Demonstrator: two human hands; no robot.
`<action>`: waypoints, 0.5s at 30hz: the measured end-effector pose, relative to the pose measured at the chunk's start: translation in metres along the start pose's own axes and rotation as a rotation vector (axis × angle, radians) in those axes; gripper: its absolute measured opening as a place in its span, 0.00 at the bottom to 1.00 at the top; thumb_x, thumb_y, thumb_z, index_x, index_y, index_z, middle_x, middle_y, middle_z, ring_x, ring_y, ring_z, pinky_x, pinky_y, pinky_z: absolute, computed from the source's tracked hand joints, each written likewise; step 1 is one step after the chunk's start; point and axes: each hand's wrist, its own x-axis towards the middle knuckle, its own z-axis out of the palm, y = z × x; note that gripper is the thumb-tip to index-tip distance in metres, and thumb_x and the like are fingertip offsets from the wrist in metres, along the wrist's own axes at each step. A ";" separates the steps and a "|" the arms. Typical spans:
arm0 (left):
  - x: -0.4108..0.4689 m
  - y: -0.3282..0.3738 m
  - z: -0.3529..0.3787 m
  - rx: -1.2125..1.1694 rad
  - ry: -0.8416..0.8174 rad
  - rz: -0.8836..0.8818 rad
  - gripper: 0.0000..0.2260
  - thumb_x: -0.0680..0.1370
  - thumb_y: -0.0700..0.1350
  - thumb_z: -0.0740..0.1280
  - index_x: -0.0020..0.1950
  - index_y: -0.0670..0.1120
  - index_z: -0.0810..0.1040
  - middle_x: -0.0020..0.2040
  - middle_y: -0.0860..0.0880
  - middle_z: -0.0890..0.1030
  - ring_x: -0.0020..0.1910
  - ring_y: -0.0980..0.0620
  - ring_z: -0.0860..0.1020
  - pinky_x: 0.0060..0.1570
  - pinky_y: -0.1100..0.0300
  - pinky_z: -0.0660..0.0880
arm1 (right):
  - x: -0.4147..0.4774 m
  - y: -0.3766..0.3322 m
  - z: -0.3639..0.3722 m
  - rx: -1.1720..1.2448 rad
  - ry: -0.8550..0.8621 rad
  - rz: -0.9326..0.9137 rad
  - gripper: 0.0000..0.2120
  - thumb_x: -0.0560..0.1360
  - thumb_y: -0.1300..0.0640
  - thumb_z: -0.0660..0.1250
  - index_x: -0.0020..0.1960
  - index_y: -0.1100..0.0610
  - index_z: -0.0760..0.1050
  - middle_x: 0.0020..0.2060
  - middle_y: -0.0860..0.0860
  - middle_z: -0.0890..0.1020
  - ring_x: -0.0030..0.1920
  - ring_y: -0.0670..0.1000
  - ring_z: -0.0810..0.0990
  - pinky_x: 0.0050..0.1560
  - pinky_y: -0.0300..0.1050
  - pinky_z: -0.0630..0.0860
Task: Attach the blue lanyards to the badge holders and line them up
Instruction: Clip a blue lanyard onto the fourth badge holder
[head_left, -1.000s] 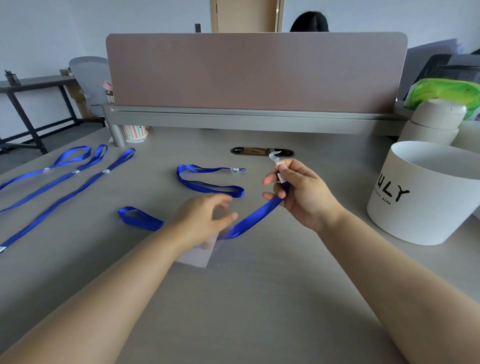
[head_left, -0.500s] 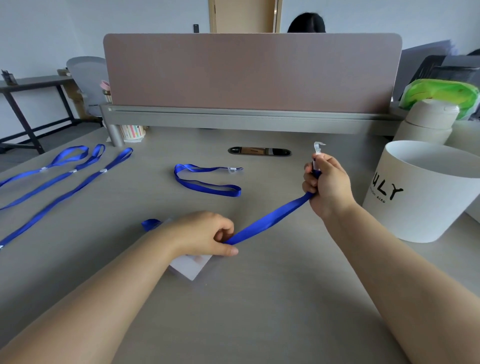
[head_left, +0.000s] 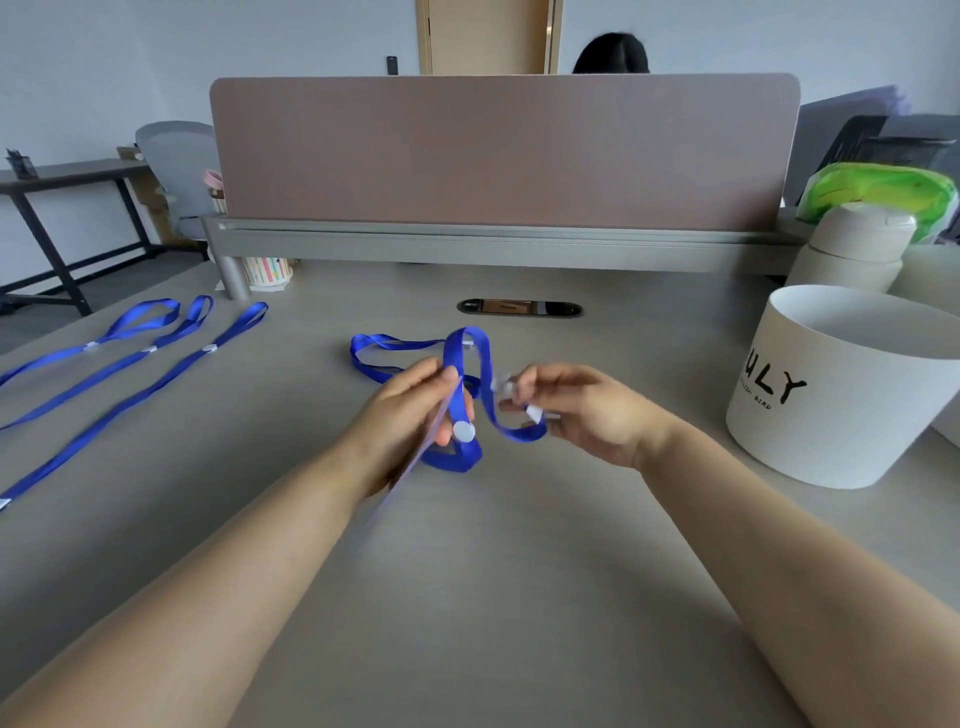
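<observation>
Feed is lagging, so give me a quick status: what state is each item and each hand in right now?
Left hand: shut on held lanyard and badge holder.
Right hand: pinching the lanyard's clip end.
Held lanyard: lifted, looped between the hands.
Badge holder: tilted, blurred, off the desk.
Three lanyards: laid out in a row, far left.
Spare lanyard: loose on the desk.
White tub: upright, open.

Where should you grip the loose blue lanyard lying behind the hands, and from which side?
Probably pinch the loose lanyard at its flat straight strap, from above. It lies flat on the desk, and its near loop runs behind the left hand, so the far strap looks freer.
</observation>
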 end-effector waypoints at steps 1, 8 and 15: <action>0.002 0.001 -0.002 -0.059 -0.001 0.016 0.11 0.77 0.45 0.60 0.37 0.42 0.72 0.33 0.40 0.74 0.20 0.56 0.67 0.21 0.68 0.62 | -0.001 0.001 0.002 -0.068 -0.092 0.017 0.09 0.73 0.66 0.63 0.37 0.55 0.74 0.39 0.47 0.81 0.45 0.48 0.78 0.45 0.37 0.74; 0.008 0.004 -0.010 -0.313 0.107 -0.077 0.13 0.80 0.47 0.55 0.41 0.43 0.72 0.34 0.53 0.83 0.32 0.57 0.81 0.17 0.69 0.62 | -0.005 0.004 0.007 -0.144 -0.202 -0.014 0.08 0.66 0.64 0.67 0.34 0.51 0.75 0.45 0.66 0.80 0.49 0.53 0.76 0.48 0.39 0.73; 0.011 0.007 -0.004 -0.227 0.157 -0.148 0.10 0.80 0.48 0.56 0.44 0.45 0.71 0.38 0.50 0.81 0.23 0.60 0.77 0.16 0.71 0.59 | -0.007 -0.007 0.002 -0.240 -0.010 -0.054 0.12 0.70 0.72 0.67 0.41 0.55 0.73 0.36 0.53 0.83 0.39 0.51 0.81 0.42 0.42 0.74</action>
